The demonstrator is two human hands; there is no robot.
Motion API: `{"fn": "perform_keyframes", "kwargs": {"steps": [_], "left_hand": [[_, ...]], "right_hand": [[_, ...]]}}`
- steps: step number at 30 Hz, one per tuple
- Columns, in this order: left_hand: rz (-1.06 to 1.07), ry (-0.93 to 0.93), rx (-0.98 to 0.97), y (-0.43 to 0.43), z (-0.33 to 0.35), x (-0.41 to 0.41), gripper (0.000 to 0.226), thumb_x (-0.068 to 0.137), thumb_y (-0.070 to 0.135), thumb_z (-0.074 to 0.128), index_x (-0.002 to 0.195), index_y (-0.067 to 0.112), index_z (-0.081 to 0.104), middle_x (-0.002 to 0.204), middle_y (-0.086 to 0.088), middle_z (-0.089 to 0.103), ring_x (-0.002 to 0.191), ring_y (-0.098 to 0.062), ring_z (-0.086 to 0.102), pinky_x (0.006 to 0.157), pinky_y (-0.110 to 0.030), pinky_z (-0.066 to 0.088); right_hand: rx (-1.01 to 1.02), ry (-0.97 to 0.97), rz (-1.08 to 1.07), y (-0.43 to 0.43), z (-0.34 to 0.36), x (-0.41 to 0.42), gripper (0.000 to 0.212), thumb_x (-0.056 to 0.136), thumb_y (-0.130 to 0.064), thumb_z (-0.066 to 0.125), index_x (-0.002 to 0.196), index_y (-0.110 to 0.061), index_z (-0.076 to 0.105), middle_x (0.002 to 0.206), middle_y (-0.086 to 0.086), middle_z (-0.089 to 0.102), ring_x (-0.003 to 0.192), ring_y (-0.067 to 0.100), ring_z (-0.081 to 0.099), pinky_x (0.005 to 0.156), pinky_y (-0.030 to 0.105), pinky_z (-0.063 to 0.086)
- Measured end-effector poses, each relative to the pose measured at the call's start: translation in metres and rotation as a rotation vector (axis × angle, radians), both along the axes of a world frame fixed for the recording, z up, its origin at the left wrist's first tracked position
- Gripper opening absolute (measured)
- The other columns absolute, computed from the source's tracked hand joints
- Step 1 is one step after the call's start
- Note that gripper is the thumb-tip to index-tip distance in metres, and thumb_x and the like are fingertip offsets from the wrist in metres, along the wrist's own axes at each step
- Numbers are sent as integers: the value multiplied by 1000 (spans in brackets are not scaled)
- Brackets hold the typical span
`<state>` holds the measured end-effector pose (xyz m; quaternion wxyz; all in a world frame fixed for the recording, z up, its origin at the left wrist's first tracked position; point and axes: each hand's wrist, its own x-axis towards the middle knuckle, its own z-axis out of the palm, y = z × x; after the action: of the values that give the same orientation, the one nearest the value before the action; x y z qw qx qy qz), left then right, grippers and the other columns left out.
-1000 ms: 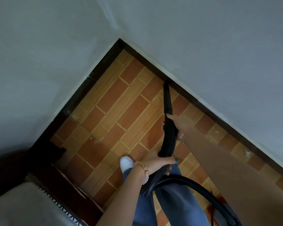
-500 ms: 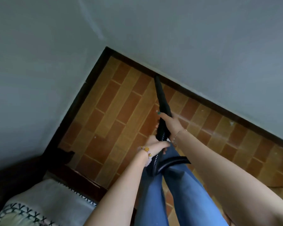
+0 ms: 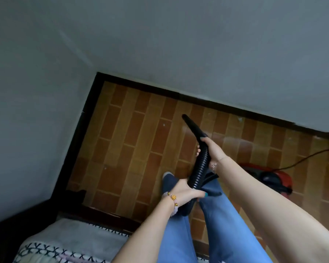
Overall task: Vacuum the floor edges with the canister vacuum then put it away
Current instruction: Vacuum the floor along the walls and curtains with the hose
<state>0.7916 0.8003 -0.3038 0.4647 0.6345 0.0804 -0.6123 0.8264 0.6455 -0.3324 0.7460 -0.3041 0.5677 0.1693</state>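
Two grey walls (image 3: 160,44) meet in a corner and fill the upper half of the view. Below them lies a floor (image 3: 133,149) of brown brick-pattern tiles, edged by a dark skirting board (image 3: 78,133). At the lower left is the corner of a bed (image 3: 65,243) with a patterned cover. The person's legs in blue jeans (image 3: 226,224) stand in the lower middle, one dark shoe (image 3: 167,180) forward on the tiles.

The red vacuum (image 3: 272,177) sits on the floor at the right, partly hidden behind the right forearm, and a thin cord (image 3: 302,160) runs from it toward the right edge. The black ribbed hose (image 3: 199,168) rises slantwise in front of the legs.

The right hand (image 3: 214,149) grips the upper end of the hose, fingers curled round it where the ribs meet the nozzle. The left hand (image 3: 186,193) grips the hose lower down, fingers wrapped round it.

The narrow black nozzle (image 3: 192,125) points up-left toward the far wall, its tip short of the skirting board (whether it touches the tiles cannot be told). A beaded bracelet (image 3: 174,200) circles the left wrist.
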Motion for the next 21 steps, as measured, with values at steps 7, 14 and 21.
{"fn": "perform_keyframes", "kwargs": {"steps": [7, 14, 21], "left_hand": [[4, -114, 43, -46, 13, -28, 13, 67, 11, 64, 65, 14, 52, 52, -2, 54, 46, -14, 49, 58, -29, 40], [-50, -285, 139, -113, 10, -43, 14, 66, 19, 65, 64, 21, 51, 52, 3, 57, 50, -17, 53, 56, -27, 44], [-128, -349, 173, -168, -9, -55, 12, 67, 25, 63, 70, 22, 52, 57, 3, 59, 49, -16, 55, 55, -29, 47]], "right_hand": [[-31, 36, -74, -49, 8, -35, 22, 93, -26, 52, 93, -5, 49, 64, 7, 52, 41, 16, 51, 41, 23, 47], [-98, 33, 9, -115, 1, -46, 43, 97, -21, 46, 136, -5, 37, 71, 15, 53, 45, 20, 54, 36, 22, 48], [-69, 95, 36, -169, -27, -61, 48, 99, -25, 42, 142, -4, 32, 73, 15, 56, 50, 21, 55, 34, 20, 47]]}}
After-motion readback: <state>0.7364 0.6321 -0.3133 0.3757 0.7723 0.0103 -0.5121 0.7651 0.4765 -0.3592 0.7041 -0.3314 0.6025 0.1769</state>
